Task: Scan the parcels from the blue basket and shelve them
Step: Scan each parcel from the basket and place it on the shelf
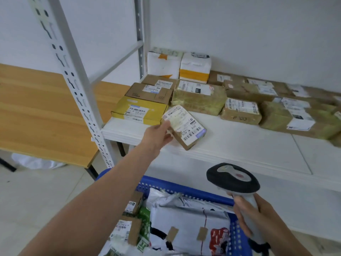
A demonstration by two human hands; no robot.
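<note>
The blue plastic basket [184, 187] runs off the bottom edge, its grey and white mailer bags [188, 218] only partly seen. The row of brown cardboard parcels [313, 115] on the white shelf [239, 145] is cut by the right edge. Label print is too blurred to read. The grey handheld scanner [234, 179] has its handle hidden inside the right hand [258, 218].

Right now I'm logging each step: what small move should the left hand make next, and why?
Probably release: the left hand holds the small box already resting on the white shelf beside the yellow box. The right hand keeps the scanner over the blue basket.
</note>
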